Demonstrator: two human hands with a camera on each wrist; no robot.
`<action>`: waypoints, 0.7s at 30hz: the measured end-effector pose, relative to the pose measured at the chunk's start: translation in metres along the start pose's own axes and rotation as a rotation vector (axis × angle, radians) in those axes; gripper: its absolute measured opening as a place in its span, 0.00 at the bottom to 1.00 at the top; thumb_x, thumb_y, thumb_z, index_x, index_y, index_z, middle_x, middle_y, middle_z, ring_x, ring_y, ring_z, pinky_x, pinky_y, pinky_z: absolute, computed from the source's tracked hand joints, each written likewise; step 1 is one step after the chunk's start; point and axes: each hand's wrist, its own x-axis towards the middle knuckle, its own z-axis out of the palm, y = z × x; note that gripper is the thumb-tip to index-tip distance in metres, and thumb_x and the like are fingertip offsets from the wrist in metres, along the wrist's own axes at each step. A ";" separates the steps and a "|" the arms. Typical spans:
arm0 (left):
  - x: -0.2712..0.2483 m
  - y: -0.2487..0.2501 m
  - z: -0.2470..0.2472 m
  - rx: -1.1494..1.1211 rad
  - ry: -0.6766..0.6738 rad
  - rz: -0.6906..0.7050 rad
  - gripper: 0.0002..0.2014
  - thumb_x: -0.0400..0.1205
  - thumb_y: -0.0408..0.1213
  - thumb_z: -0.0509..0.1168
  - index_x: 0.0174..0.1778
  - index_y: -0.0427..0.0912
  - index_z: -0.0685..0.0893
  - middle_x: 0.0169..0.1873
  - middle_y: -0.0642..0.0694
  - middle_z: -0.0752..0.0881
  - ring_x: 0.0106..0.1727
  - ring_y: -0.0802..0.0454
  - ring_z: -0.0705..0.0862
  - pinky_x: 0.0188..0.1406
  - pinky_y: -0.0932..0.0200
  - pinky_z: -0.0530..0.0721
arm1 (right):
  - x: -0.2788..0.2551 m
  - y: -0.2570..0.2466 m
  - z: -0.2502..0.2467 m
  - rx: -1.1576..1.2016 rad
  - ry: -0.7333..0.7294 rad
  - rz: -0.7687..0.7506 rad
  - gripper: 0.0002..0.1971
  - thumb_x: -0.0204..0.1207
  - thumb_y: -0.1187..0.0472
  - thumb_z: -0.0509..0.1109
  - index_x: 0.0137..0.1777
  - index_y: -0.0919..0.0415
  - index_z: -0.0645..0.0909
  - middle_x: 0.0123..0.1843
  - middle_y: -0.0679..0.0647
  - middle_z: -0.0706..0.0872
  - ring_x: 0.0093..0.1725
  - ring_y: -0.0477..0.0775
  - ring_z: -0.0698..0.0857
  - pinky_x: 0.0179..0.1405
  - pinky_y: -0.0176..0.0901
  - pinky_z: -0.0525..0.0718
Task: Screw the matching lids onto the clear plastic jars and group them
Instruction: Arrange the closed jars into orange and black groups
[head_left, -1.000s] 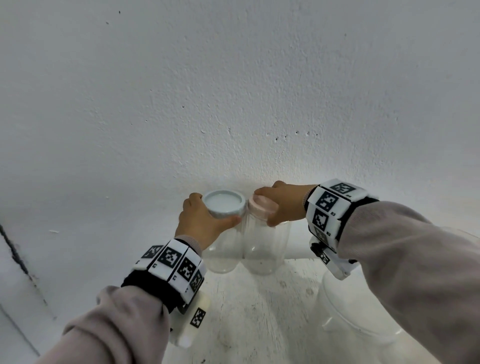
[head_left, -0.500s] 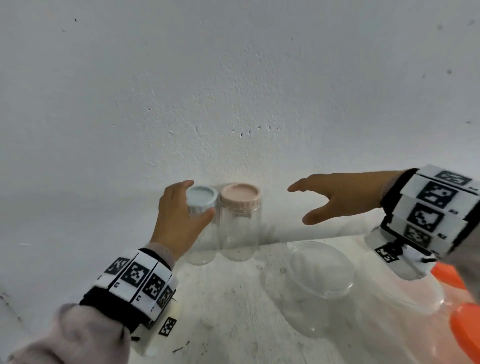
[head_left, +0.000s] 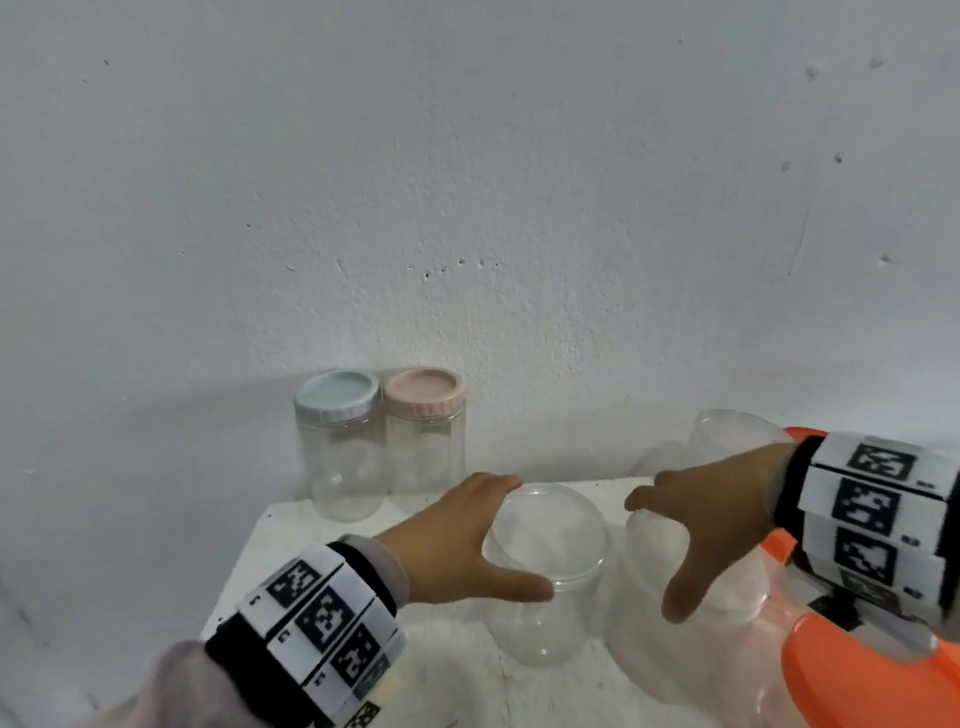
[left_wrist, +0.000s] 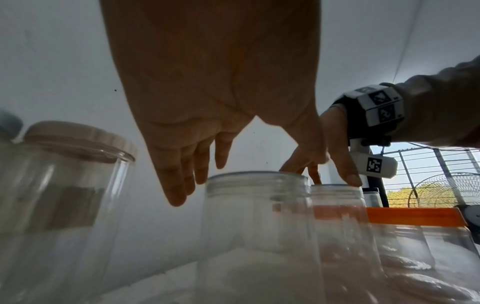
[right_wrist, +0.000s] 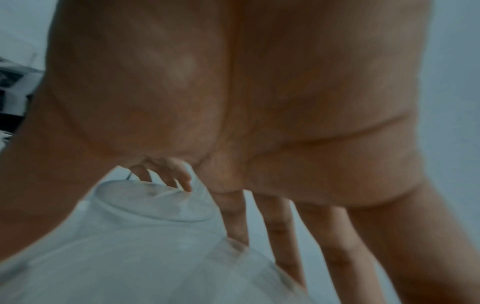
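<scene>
Two capped clear jars stand side by side at the wall, one with a blue lid (head_left: 337, 399) and one with a pink lid (head_left: 423, 392) (left_wrist: 70, 133). In front of them an open clear jar (head_left: 550, 623) (left_wrist: 259, 222) stands on the white table. My left hand (head_left: 519, 535) (left_wrist: 233, 181) spans its rim with straight spread fingers, thumb at the near side. Right of it a second open jar (head_left: 639, 618) (left_wrist: 337, 207) (right_wrist: 145, 207) sits under my right hand (head_left: 657, 558) (right_wrist: 259, 216), also spread. Neither hand grips anything.
Orange lids (head_left: 867, 675) (left_wrist: 413, 215) lie at the right edge, beneath my right wrist. Another clear container (head_left: 727, 436) stands at the back right near the wall. The white table (head_left: 322, 535) ends at its left edge close to the capped jars.
My left hand let go of the blue-lidded jar and moved right to the open jar. My right hand came down and left over the second open jar.
</scene>
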 end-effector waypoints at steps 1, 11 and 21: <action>0.002 0.003 0.004 0.001 -0.009 -0.014 0.52 0.69 0.63 0.73 0.83 0.53 0.52 0.79 0.60 0.58 0.77 0.63 0.60 0.72 0.68 0.57 | 0.001 0.001 0.003 -0.019 -0.013 -0.007 0.59 0.53 0.22 0.72 0.82 0.40 0.48 0.78 0.42 0.64 0.74 0.50 0.71 0.71 0.54 0.74; 0.028 0.018 0.006 -0.070 0.040 -0.183 0.54 0.65 0.58 0.78 0.82 0.57 0.52 0.75 0.59 0.63 0.75 0.63 0.64 0.71 0.66 0.62 | 0.023 0.022 -0.017 -0.058 0.078 -0.083 0.58 0.56 0.32 0.78 0.82 0.40 0.47 0.76 0.45 0.60 0.70 0.52 0.74 0.65 0.56 0.79; 0.098 0.016 -0.013 0.032 0.227 -0.399 0.52 0.66 0.57 0.78 0.81 0.46 0.57 0.76 0.47 0.65 0.76 0.50 0.66 0.72 0.54 0.68 | 0.084 0.036 -0.061 -0.030 0.257 -0.026 0.50 0.61 0.34 0.77 0.80 0.49 0.58 0.72 0.52 0.69 0.67 0.56 0.74 0.50 0.51 0.73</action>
